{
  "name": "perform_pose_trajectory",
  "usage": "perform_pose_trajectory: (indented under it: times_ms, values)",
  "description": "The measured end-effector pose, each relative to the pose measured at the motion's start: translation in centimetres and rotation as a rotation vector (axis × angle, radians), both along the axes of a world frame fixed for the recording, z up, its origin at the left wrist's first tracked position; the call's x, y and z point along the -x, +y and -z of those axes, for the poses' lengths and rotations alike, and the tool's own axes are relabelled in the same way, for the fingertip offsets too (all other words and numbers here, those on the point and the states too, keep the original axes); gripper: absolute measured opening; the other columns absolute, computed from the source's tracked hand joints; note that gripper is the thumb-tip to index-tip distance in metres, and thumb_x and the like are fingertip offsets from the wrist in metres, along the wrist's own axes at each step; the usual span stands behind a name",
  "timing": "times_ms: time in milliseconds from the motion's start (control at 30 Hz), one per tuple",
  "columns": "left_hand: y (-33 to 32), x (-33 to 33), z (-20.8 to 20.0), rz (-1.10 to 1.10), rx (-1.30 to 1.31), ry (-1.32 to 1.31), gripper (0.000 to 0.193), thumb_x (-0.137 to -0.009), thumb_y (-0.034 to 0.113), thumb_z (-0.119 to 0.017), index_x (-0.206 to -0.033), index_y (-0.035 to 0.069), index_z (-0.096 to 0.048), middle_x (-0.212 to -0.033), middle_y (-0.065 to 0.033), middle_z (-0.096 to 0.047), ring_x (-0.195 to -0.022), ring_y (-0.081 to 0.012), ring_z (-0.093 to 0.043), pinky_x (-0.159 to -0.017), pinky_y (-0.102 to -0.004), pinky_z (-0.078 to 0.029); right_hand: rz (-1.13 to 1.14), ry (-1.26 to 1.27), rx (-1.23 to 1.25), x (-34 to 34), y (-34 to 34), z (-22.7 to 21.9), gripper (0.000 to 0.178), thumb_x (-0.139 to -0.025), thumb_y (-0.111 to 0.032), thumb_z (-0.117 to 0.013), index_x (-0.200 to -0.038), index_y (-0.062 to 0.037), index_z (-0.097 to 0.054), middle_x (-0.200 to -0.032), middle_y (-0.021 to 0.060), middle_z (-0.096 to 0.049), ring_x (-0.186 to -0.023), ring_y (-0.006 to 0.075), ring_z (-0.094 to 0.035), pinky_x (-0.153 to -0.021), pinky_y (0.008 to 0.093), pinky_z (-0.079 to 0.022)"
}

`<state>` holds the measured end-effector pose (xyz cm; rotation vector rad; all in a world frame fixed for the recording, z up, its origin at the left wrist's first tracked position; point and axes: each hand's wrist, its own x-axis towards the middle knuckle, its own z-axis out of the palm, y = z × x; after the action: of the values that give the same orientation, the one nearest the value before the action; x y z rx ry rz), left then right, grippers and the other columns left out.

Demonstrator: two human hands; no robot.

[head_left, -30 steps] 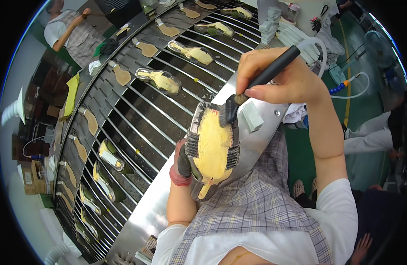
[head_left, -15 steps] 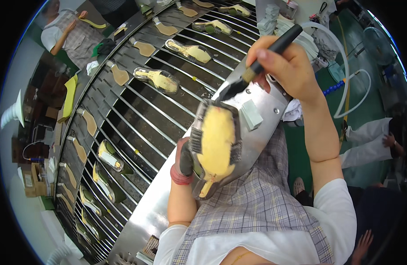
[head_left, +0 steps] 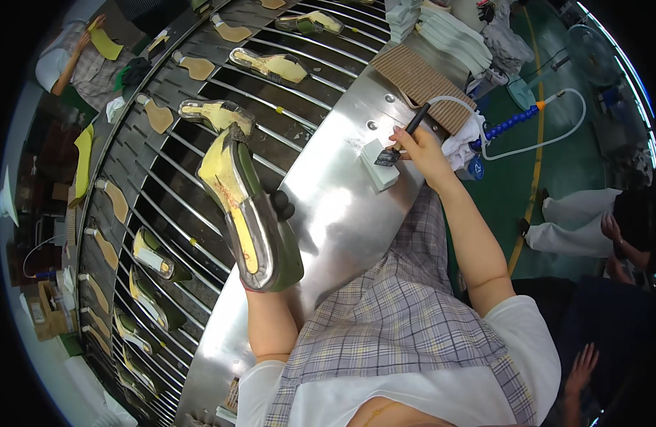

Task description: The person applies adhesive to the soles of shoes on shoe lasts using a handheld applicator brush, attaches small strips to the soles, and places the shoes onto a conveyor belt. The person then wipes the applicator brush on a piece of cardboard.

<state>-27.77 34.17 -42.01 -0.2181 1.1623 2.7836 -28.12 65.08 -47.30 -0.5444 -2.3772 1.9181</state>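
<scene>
A shoe upper on a green last (head_left: 250, 206), yellow bottom face up, is tilted over the conveyor bars in my left hand (head_left: 282, 205). Dark gloved fingers curl round its side; the rest of that hand lies behind the shoe. Its toe end overlaps another lasted shoe (head_left: 210, 112) on the bars in this view; whether they touch I cannot tell. My bare right hand (head_left: 426, 158) grips a black-handled brush (head_left: 411, 132) with a hose at its top. The dark bristles are at a pale rectangular block (head_left: 379, 165) on the metal table.
The metal table (head_left: 328, 192) borders a curved conveyor of round bars (head_left: 200, 249) carrying more lasted shoes (head_left: 271, 65) and tan soles (head_left: 157, 114). Corrugated cardboard (head_left: 420, 85) and folded pale cloths (head_left: 452, 39) sit beyond my right hand. Another person (head_left: 72, 64) stands across the conveyor.
The brush has gone from the shoe's toe down to the pale block at the right. My left hand has moved left and turned the shoe over the bars. The view has shifted.
</scene>
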Motion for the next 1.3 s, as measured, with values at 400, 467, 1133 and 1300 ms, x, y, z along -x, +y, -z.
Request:
perform_pose_trajectory:
  times_ms: [400, 467, 1133, 1300]
  values:
    - [-1.1, -0.1, 2.8, 0.287, -0.363, 0.075, 0.078, -0.089, 0.064, -0.052, -0.133, 0.0, -0.049, -0.118, -0.0198, -0.062, -0.094, -0.028, -0.066, -0.082, -0.038, -0.057, 0.124, 0.131, 0.135, -1.6, -0.4, -3.3, 0.034, -0.1, -0.033, -0.055, -0.098, 0.0007, -0.06, -0.097, 0.0085, -0.066, -0.079, 0.0122, -0.06, -0.073, 0.0269, -0.053]
    - [-0.9, 0.1, 2.9, 0.293, -0.4, -0.015, 0.082, -0.09, 0.069, -0.046, -0.134, 0.001, -0.048, -0.117, -0.0201, -0.063, -0.094, -0.0291, -0.066, -0.081, -0.0382, -0.057, 0.098, 0.174, 0.161, -2.1, -0.8, -5.0, 0.031, -0.099, -0.029, -0.058, -0.092, 0.0011, -0.065, -0.094, 0.0078, -0.065, -0.08, 0.0128, -0.056, -0.072, 0.0273, -0.047]
    - [-0.4, -0.5, 2.4, 0.176, 0.111, 0.09, 0.051, -0.099, 0.041, -0.05, -0.132, 0.002, -0.05, -0.115, -0.0136, -0.064, -0.097, -0.0213, -0.066, -0.082, -0.0338, -0.057, -0.321, 0.613, -0.17, -4.1, -12.2, -10.8, 0.013, -0.076, -0.015, -0.083, -0.082, -0.0079, -0.074, -0.081, 0.0002, -0.068, -0.073, 0.0105, -0.052, -0.061, 0.0245, -0.038]
    - [-0.7, -0.4, 2.1, 0.203, -0.03, 0.055, 0.05, -0.1, 0.039, -0.05, -0.134, 0.003, -0.048, -0.12, -0.0129, -0.062, -0.101, -0.0217, -0.066, -0.085, -0.036, -0.056, -0.505, 0.869, -0.711, -5.7, -12.6, -13.6, 0.031, -0.068, -0.023, -0.087, -0.089, -0.0097, -0.069, -0.087, 0.0028, -0.064, -0.074, 0.0225, -0.057, -0.064, 0.0307, -0.047]
